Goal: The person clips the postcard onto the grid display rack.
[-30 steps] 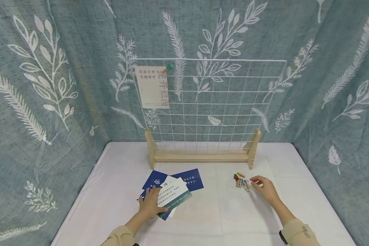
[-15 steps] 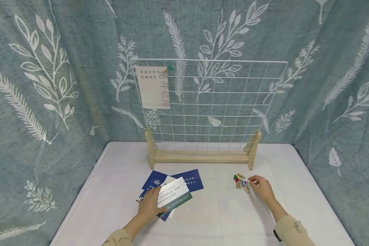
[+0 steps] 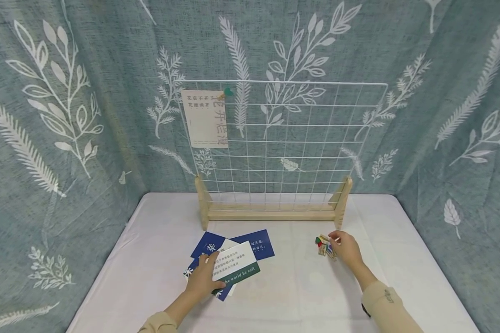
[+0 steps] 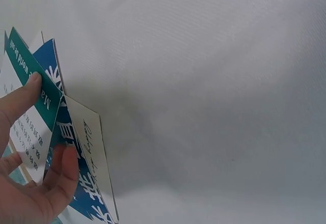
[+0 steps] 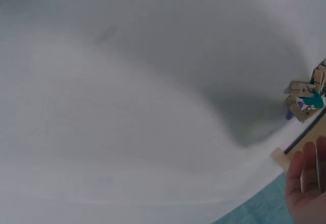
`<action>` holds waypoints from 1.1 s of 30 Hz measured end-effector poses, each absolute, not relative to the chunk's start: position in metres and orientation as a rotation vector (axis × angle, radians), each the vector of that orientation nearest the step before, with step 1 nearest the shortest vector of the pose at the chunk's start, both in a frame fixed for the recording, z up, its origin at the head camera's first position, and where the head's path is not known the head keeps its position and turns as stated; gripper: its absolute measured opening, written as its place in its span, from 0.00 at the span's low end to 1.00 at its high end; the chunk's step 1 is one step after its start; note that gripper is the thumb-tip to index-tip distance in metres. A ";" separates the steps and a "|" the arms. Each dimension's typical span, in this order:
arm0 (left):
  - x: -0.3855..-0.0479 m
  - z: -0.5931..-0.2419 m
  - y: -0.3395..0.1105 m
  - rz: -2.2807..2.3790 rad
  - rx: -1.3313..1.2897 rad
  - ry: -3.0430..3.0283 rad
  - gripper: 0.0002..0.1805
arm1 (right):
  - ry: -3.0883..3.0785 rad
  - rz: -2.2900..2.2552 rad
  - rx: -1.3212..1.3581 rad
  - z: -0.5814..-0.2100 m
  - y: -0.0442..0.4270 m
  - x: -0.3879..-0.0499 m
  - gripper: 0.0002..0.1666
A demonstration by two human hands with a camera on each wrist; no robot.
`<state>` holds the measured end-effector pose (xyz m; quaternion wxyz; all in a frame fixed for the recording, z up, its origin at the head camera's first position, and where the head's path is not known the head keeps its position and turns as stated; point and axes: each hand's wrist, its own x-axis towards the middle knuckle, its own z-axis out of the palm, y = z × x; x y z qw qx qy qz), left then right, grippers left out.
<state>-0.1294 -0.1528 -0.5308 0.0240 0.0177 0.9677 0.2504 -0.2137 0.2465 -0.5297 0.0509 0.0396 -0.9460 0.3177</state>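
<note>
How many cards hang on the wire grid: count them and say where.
1: the cream card, at the upper left of the wire grid, under a green-topped clip. The grid's whole face shows; none looks hidden.

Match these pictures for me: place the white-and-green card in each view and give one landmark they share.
Head: the white-and-green card is below and slightly left of centre, overlapping the blue cards, its left end in the left hand.
Left wrist: at the left edge, its green band slanting down rightward past the thumb.
Right wrist: not in it.
Shared landmark: the white tablecloth, in all three views.
</note>
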 end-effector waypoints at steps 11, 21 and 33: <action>-0.128 -0.531 -0.153 0.960 0.043 2.900 0.47 | -2.875 0.930 0.103 -0.530 0.238 -0.214 0.07; -0.127 -0.530 -0.151 1.046 0.199 2.805 0.43 | -2.838 0.870 0.155 -0.542 0.226 -0.214 0.06; -0.132 -0.534 -0.150 1.220 0.328 2.674 0.44 | -2.808 0.793 0.076 -0.550 0.219 -0.217 0.09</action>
